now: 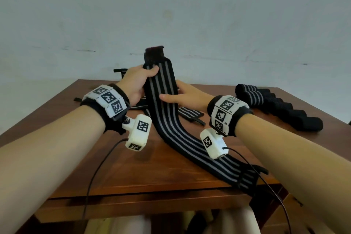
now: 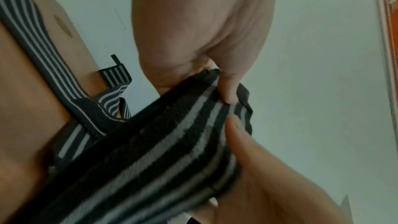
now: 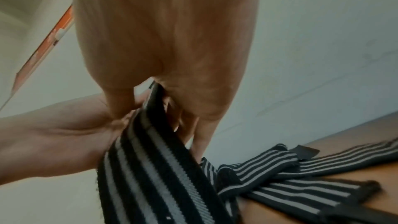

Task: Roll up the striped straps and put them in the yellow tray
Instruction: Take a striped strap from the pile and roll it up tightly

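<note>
Both hands hold one strap (image 1: 163, 89) up over the table (image 1: 117, 173). The left hand (image 1: 134, 83) grips its upper part from 9 o'clock, thumb curled over the striped face near the black end tab. The right hand (image 1: 188, 95) pinches the strap from 3 o'clock, thumb flat across the front, fingers behind. The strap's lower length trails toward 5 o'clock and droops over the table's near edge. More flat straps (image 1: 190, 114) lie on the table behind it, seen better from the right wrist (image 3: 301, 176). At 2 o'clock sits a row of rolled straps (image 1: 275, 108). The tray shows in no view.
</note>
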### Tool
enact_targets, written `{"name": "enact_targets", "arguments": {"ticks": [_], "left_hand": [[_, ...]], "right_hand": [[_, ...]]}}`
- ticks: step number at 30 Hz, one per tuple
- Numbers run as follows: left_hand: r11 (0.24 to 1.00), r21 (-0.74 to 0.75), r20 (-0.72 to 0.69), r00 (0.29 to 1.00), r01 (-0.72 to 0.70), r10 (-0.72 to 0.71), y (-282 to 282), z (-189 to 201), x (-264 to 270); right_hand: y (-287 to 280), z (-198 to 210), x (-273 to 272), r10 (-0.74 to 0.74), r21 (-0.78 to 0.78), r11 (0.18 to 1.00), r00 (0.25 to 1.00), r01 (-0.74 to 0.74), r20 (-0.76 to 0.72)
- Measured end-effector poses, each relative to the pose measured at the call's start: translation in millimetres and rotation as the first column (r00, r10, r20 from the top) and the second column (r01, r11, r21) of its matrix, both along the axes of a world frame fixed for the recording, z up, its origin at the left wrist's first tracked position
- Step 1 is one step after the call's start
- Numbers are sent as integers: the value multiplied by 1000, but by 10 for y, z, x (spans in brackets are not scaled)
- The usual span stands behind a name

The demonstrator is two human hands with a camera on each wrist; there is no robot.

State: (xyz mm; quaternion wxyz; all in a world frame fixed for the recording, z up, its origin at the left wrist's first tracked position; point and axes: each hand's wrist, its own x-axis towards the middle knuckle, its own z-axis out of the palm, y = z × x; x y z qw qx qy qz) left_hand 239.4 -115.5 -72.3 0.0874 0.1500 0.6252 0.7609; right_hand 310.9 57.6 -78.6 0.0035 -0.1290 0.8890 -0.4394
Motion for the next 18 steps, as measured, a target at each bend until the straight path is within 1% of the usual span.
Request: {"name": "enact_targets", "arguments": {"ticks": [2, 3, 6, 8, 10, 12, 14, 16, 18], "left_hand": [[998, 52, -13, 999, -29, 30, 3, 53, -3], [996, 69, -33, 998, -52, 54, 12, 91, 2], [988, 81, -90, 987, -129, 136, 52, 168, 39], [987, 59, -101, 983, -148, 154, 84, 148, 59], [989, 33, -85, 986, -141, 143, 105, 98, 60], [994, 14, -48, 993, -111, 112, 117, 47, 67], [998, -7, -9, 998, -60, 60, 139, -13, 99], [1000, -30, 21, 1000, 2, -1, 181, -96, 157], [999, -17, 46, 998, 46, -46, 240, -189, 222]], "right_hand": [[69, -55, 20, -1, 135, 991, 996, -12, 94], [94, -94, 35, -13, 168, 986, 988, -14, 156], [105, -161, 93, -40, 156, 988, 945, -12, 325], [91, -147, 158, -8, 124, 991, 928, -41, 373], [99, -107, 246, 44, 100, 991, 922, -89, 384], [147, -101, 325, 102, 146, 976, 931, -162, 351], [218, -132, 353, 123, 176, 968, 953, -176, 279], [295, -158, 308, 64, 132, 988, 987, -83, 147], [356, -165, 233, -65, -10, 998, 998, 65, 9]]}}
